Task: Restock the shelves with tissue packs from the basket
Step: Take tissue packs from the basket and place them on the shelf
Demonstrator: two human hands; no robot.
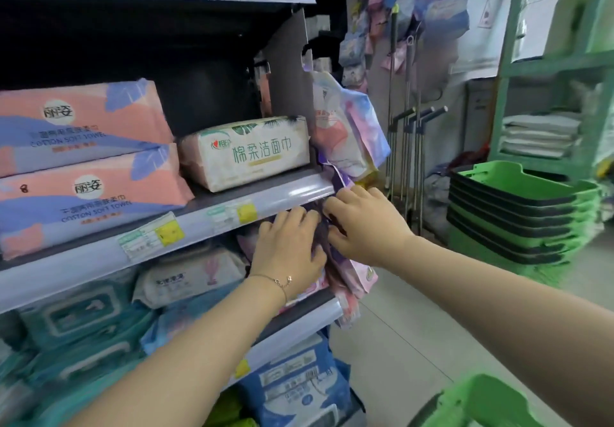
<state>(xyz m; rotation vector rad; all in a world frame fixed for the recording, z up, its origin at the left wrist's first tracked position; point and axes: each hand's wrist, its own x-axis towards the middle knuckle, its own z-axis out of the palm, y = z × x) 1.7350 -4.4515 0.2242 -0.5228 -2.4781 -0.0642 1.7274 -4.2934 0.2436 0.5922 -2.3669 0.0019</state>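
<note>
Standing close to the shelves (265, 199), the person has both hands at the right end of the bay just under the price-tag rail. The purple pack (337, 260) is right there, partly in the bay and poking out past the end of the shelf, with more pink and purple packs crammed around it. The left hand (289, 247) lies flat on the pack's face, grip spread, fingers pretty much straight and pressing on it. There's a thin bracelet (279, 282) on that wrist. The right hand (362, 224) is at the pack's upper edge, grip curled, fingers over the top and thumb underneath, so it's pinching the wrapper. One shelf up, a white-and-green pack (246, 154) sits next to two stacked pink-and-blue towel packs (86, 121). The green basket (478, 403) is down at the bottom right, its inside out of view. A stack of green baskets (518, 214) stands on the floor further back.
</note>
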